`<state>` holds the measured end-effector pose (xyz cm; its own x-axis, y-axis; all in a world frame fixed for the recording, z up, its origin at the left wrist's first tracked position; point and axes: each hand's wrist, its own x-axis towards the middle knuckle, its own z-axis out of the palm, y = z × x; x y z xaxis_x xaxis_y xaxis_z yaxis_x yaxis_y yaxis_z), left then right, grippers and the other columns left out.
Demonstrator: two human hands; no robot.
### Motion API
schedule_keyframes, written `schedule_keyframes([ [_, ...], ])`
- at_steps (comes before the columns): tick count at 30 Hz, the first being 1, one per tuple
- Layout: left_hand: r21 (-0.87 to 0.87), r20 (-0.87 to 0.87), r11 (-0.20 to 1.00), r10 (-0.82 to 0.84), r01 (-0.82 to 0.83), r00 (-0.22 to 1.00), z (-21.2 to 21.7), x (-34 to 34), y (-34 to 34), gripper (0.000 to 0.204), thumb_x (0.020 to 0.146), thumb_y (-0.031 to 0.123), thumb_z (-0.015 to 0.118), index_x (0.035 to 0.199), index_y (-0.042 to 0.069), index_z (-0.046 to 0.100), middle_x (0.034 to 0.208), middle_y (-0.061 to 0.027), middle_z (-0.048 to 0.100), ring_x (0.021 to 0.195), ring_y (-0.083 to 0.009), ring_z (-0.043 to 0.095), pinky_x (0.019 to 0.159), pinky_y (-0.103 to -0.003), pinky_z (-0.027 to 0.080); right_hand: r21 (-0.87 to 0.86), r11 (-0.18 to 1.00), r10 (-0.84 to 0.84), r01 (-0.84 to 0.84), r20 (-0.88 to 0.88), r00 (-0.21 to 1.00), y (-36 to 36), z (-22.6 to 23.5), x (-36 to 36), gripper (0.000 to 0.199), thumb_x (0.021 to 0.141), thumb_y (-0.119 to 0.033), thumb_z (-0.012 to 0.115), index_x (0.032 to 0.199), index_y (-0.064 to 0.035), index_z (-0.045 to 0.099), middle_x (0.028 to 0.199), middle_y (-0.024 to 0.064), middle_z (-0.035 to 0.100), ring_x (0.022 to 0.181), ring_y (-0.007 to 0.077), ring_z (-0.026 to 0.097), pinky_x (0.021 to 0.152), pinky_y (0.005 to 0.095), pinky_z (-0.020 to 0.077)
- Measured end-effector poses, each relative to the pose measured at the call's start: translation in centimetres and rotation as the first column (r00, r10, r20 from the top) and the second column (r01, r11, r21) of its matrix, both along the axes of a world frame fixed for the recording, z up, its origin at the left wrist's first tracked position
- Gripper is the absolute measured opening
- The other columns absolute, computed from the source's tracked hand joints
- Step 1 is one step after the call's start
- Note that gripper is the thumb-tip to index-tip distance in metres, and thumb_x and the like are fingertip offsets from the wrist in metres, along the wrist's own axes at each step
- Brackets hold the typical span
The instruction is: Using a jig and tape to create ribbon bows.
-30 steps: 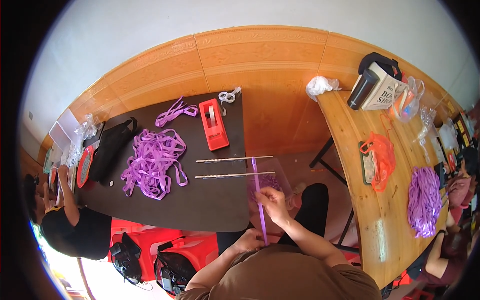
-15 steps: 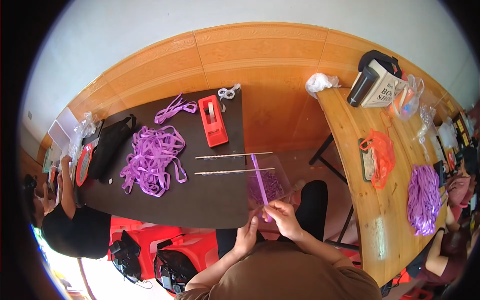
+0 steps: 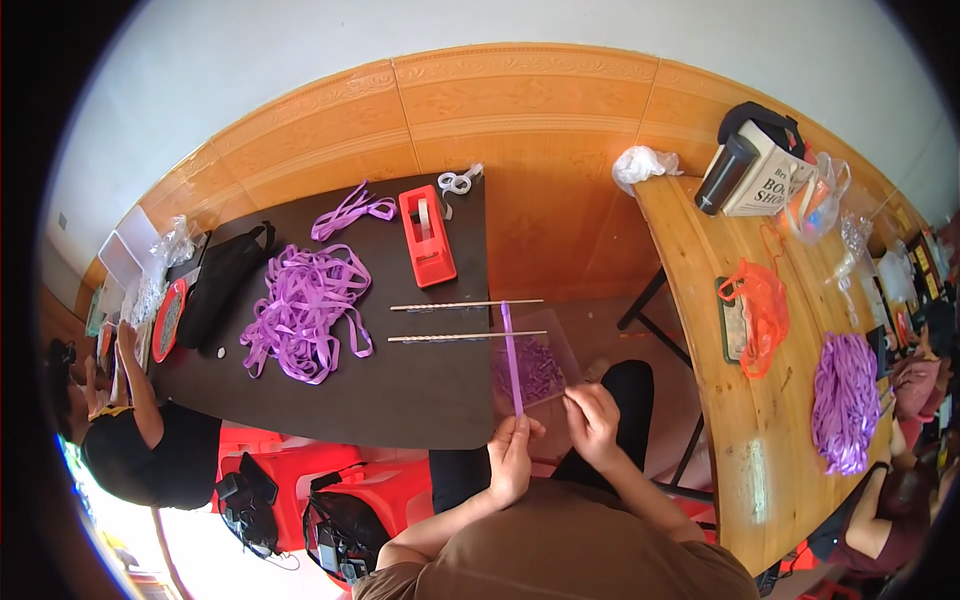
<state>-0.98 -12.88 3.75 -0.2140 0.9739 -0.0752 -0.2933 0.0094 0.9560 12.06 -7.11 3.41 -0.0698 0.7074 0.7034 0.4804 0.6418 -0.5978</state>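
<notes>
My left hand (image 3: 511, 458) pinches the lower end of a narrow purple ribbon (image 3: 513, 365) between thumb and fingers. The strip runs straight away from me, across two thin pale sticks (image 3: 430, 338) that jut past the right edge of the dark table (image 3: 400, 400). Its far end meets the farther stick; whether it is looped or fixed there is too small to tell. Apart from the ribbon, my right hand (image 3: 594, 424) is to the right with fingers curled together; anything between them is hidden.
Below the sticks, a clear bin (image 3: 570, 345) contains short purple pieces. On the dark table lie a tangled ribbon pile (image 3: 305, 315), a red tape dispenser (image 3: 427, 235) and a black bag (image 3: 225, 290). A wooden table (image 3: 745, 430) at right bears a purple bundle (image 3: 847, 400). People sit at both sides.
My left hand has moved up and right and taken the ribbon's near end. My right hand has let go of the ribbon and shifted right.
</notes>
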Motion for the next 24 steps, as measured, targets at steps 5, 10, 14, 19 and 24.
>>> schedule_keyframes([
  [5,-0.078,0.066,0.994,-0.07,0.075,0.995,0.2,-0.6,-0.7,0.031,0.098,0.02,0.041,0.081,0.0,0.057,0.073,-0.0048,0.059,0.063,-0.0095,0.053,0.061,-0.023,0.043,0.407,0.881,0.07,-0.242,0.392,0.917,4.2,1.0,-1.2,0.037,0.07,-0.014,0.06,0.106,-0.0099,0.064,0.09,0.0088,0.057,0.069,0.019,0.057,0.055,0.03,0.0414],
  [10,-0.107,0.32,0.974,-0.154,0.198,0.935,1.1,-0.9,-1.2,0.032,0.099,0.023,0.039,0.084,0.001,0.055,0.071,-0.0059,0.058,0.049,-0.009,0.05,0.047,-0.021,0.041,0.444,0.824,0.128,-0.352,0.459,0.879,4.1,1.4,-2.4,0.036,0.068,-0.014,0.061,0.101,-0.0026,0.065,0.087,0.0066,0.055,0.066,0.0164,0.054,0.052,0.0279,0.0389],
  [14,-0.042,0.369,0.966,-0.221,0.254,0.903,2.1,-1.6,-1.1,0.031,0.1,0.023,0.037,0.087,0.001,0.055,0.071,-0.0061,0.057,0.047,-0.0091,0.049,0.046,-0.021,0.041,0.419,0.836,0.164,-0.355,0.428,0.889,3.2,1.5,-2.8,0.036,0.066,-0.015,0.063,0.098,0.0013,0.064,0.087,0.0058,0.055,0.064,0.0151,0.054,0.051,0.0274,0.0381],
  [19,0.057,0.35,0.927,-0.367,0.371,0.862,4.1,-2.8,-0.8,0.036,0.101,0.025,0.033,0.086,0.0,0.054,0.07,-0.0065,0.056,0.049,-0.0098,0.049,0.049,-0.021,0.041,0.414,0.842,0.162,-0.346,0.417,0.894,3.6,4.2,-3.3,0.032,0.068,-0.013,0.067,0.096,0.0005,0.064,0.084,0.0047,0.055,0.062,0.015,0.053,0.049,0.0273,0.0374],
  [24,0.385,0.165,0.716,-0.674,0.582,0.721,4.2,-4.8,-0.3,0.065,0.094,0.055,0.031,0.098,-0.003,0.058,0.088,-0.0132,0.056,0.063,-0.0149,0.055,0.054,-0.023,0.04,0.247,0.878,0.357,-0.41,0.231,0.905,6.6,8.7,-4.2,0.029,0.064,0.003,0.067,0.092,-0.0019,0.062,0.072,0.0065,0.058,0.057,0.0201,0.055,0.048,0.03,0.0399],
])
